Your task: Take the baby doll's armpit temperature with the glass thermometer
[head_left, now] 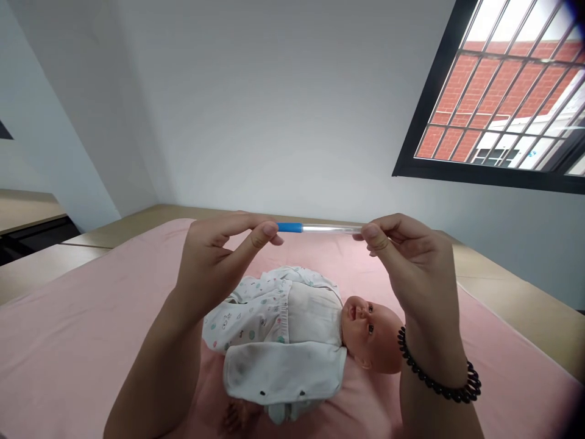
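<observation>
A thermometer-thin pen with a blue cap and a clear, shiny barrel [326,229] is stretched level between my two hands, above the bed-like surface. My left hand [223,250] pinches the blue end between thumb and fingers. At the clear end, my right hand [411,256] pinches with thumb and fingertips; a black coiled band circles that wrist. Below the hands lies a baby doll [372,332] on its back, head to the right. Its patterned white clothing [260,317] is opened at the front, with one flap folded toward me.
A pink sheet [114,305] covers the wooden table [516,286] under the doll. Behind it rises a pale wall [274,110]. A barred window [498,91] with a dark frame is at the upper right. Another wooden surface [27,210] stands at the far left.
</observation>
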A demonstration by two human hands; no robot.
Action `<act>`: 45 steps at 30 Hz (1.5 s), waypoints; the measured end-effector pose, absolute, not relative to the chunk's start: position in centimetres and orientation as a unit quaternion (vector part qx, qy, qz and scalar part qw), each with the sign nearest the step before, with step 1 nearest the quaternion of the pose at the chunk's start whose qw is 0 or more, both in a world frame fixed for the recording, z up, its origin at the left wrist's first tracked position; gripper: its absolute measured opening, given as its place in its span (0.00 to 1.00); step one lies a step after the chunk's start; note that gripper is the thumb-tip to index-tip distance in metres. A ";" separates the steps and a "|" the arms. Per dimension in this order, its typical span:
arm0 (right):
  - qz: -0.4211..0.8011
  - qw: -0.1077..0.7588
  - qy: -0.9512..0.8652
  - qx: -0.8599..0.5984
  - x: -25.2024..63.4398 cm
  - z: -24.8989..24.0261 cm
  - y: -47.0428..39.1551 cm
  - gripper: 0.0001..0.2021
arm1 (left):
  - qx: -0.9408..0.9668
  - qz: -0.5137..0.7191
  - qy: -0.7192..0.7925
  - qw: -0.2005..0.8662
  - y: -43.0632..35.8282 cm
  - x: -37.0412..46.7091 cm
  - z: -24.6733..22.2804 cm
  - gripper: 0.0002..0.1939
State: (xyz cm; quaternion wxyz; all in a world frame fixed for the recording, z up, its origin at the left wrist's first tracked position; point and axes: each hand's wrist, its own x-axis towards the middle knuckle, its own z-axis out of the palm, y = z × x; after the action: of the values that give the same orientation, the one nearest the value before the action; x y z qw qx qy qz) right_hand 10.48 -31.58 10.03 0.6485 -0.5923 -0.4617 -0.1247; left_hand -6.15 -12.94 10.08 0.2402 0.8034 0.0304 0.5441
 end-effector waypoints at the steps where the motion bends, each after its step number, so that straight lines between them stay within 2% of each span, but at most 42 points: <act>1: -0.120 0.643 -0.464 -0.598 10.4 10.1 -31.7 0.11 | 0.803 0.542 0.029 0.246 -12.9 -6.2 10.0 0.16; 6: -0.082 0.620 -0.484 -0.612 10.1 10.2 -31.9 0.19 | 0.794 0.537 0.019 0.283 -12.6 -6.2 9.7 0.21; 8: -0.061 0.619 -0.489 -0.612 10.1 10.3 -31.9 0.17 | 0.797 0.539 0.028 0.271 -12.5 -6.2 9.7 0.20; 12: -0.021 0.606 -0.506 -0.614 11.2 10.3 -32.1 0.10 | 0.825 0.514 0.039 0.230 -12.2 -6.0 10.1 0.10; 16: 0.007 0.535 -0.540 -0.650 13.8 10.4 -32.3 0.12 | 0.870 0.438 0.042 0.225 -11.5 -4.9 10.0 0.11; 19: 0.072 0.460 -0.551 -0.693 17.0 10.0 -32.4 0.15 | 0.893 0.372 0.033 0.251 -10.6 -3.5 9.3 0.12; 21: 0.106 0.452 -0.521 -0.716 19.9 9.2 -32.5 0.17 | 0.909 0.319 0.032 0.267 -9.8 -2.3 8.6 0.13; 23: 0.118 0.462 -0.482 -0.735 23.3 7.9 -32.4 0.19 | 0.923 0.264 0.042 0.277 -8.6 -1.1 7.7 0.14; 27: 0.217 0.416 -0.454 -0.757 29.8 3.4 -31.9 0.19 | 0.949 0.123 0.106 0.271 -5.2 1.5 5.0 0.17; 30: 0.245 0.405 -0.412 -0.779 32.7 -0.7 -31.2 0.18 | 0.955 0.008 0.157 0.253 -2.8 3.4 2.4 0.22; 36: 0.258 0.378 -0.371 -0.808 34.2 -6.2 -30.8 0.18 | 0.954 -0.078 0.217 0.193 0.4 5.7 -2.0 0.26; 40: 0.283 0.321 -0.359 -0.829 34.4 -5.3 -31.3 0.20 | 0.952 -0.110 0.209 0.196 1.4 6.2 -3.7 0.28; 44: 0.278 0.259 -0.387 -0.840 32.9 -0.5 -31.6 0.27 | 0.966 -0.112 0.167 0.161 1.0 6.5 -4.5 0.30; 45: 0.257 0.219 -0.417 -0.844 32.1 0.9 -31.6 0.29 | 0.972 -0.100 0.149 0.153 0.8 6.6 -4.5 0.29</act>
State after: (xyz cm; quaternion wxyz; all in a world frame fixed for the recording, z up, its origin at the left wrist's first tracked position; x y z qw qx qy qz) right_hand 32.07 -31.56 0.90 0.2193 -0.8437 -0.4173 0.2570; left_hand 6.57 0.84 -4.50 0.1528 0.9718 0.1486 -0.1005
